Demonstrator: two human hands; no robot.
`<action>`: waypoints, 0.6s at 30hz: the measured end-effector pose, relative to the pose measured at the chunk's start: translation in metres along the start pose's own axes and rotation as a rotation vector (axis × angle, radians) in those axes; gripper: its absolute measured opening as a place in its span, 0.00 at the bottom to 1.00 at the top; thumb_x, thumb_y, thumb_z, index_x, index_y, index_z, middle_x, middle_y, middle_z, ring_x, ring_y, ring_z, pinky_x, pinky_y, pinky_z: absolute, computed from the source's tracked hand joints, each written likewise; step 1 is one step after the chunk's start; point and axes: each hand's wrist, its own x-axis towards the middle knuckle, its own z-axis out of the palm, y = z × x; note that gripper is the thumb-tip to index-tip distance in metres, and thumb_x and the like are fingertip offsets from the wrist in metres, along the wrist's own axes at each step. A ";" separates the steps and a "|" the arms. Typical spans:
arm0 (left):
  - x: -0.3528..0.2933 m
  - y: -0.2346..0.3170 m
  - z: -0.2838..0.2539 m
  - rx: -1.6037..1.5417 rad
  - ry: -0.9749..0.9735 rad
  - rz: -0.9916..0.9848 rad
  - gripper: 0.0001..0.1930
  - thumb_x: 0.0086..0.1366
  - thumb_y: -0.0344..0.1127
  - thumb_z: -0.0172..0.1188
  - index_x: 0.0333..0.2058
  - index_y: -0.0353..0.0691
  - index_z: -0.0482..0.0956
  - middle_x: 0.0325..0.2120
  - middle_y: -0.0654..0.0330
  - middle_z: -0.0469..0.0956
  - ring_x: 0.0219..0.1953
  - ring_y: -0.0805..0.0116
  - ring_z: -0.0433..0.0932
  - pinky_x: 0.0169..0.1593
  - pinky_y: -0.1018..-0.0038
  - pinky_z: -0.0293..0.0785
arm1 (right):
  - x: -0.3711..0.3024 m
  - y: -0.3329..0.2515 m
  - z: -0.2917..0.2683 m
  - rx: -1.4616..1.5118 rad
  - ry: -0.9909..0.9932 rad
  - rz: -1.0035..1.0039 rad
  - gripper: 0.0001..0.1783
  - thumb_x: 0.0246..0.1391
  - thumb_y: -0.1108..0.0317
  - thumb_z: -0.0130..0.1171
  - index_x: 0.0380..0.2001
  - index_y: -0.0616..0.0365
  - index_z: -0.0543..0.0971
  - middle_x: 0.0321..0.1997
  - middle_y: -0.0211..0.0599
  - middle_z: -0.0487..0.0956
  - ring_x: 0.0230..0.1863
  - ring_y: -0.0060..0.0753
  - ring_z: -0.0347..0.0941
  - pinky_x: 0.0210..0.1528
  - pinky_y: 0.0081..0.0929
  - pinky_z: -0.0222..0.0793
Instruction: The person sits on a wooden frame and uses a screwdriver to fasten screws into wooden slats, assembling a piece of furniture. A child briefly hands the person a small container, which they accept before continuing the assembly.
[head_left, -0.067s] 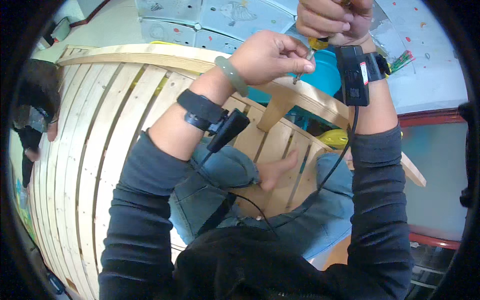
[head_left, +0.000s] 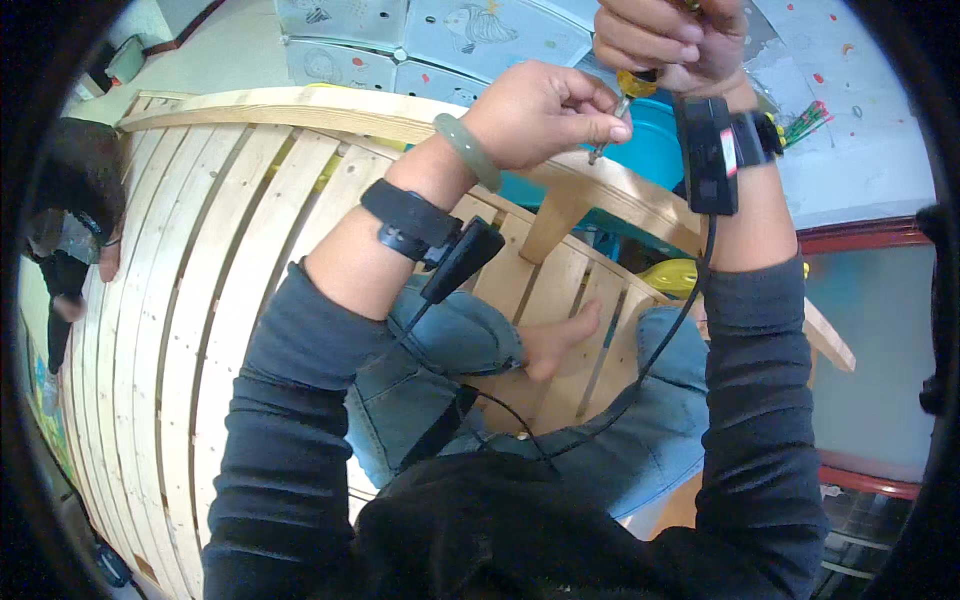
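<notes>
My right hand (head_left: 670, 45) is wrapped round the yellow and black handle of a screwdriver (head_left: 634, 84), which points down toward the wooden rail. With thumb and fingers, my left hand (head_left: 548, 112) pinches around the lower metal shaft. A small metal end (head_left: 597, 155) pokes out below the left thumb, close to the top of the rail (head_left: 640, 192); whether it is a screw or the driver's tip I cannot tell. A green bangle and a strapped black device sit on my left wrist, and another device is on my right wrist.
I sit cross-legged on a slatted wooden bed frame (head_left: 225, 240). Beyond the rail are a teal tub (head_left: 650, 140), a yellow object (head_left: 668, 277) and white patterned drawers (head_left: 490, 35). Cables hang from the wrist devices. Another person (head_left: 75, 190) is at the far left edge.
My right wrist has turned slightly, swinging its strapped device a little to the right. The left hand stays pinched in nearly the same place.
</notes>
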 end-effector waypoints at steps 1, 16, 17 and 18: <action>0.000 0.001 0.001 0.019 0.013 -0.021 0.11 0.61 0.37 0.66 0.36 0.36 0.83 0.28 0.65 0.82 0.31 0.82 0.76 0.35 0.82 0.73 | -0.003 0.004 0.008 -0.241 0.312 -0.068 0.12 0.56 0.60 0.60 0.29 0.54 0.70 0.17 0.22 0.67 0.16 0.15 0.61 0.20 0.14 0.56; 0.007 0.006 0.003 0.048 0.009 -0.003 0.13 0.56 0.38 0.70 0.35 0.35 0.83 0.23 0.62 0.81 0.26 0.81 0.76 0.33 0.82 0.74 | -0.017 0.006 -0.008 -0.294 0.260 -0.070 0.18 0.60 0.56 0.58 0.22 0.51 0.66 0.15 0.21 0.61 0.12 0.13 0.52 0.15 0.13 0.48; 0.006 0.007 0.004 0.076 0.023 -0.021 0.12 0.57 0.38 0.69 0.34 0.35 0.83 0.23 0.63 0.81 0.26 0.81 0.76 0.33 0.82 0.74 | -0.019 0.001 -0.011 -0.195 0.144 -0.040 0.18 0.60 0.57 0.58 0.22 0.51 0.66 0.15 0.21 0.60 0.13 0.13 0.52 0.15 0.13 0.48; 0.005 0.007 0.005 0.109 0.035 -0.032 0.12 0.57 0.37 0.69 0.34 0.35 0.83 0.23 0.63 0.81 0.26 0.81 0.76 0.33 0.82 0.74 | -0.019 -0.002 -0.014 -0.188 0.203 -0.036 0.18 0.59 0.58 0.59 0.22 0.50 0.65 0.15 0.20 0.58 0.14 0.12 0.53 0.16 0.11 0.48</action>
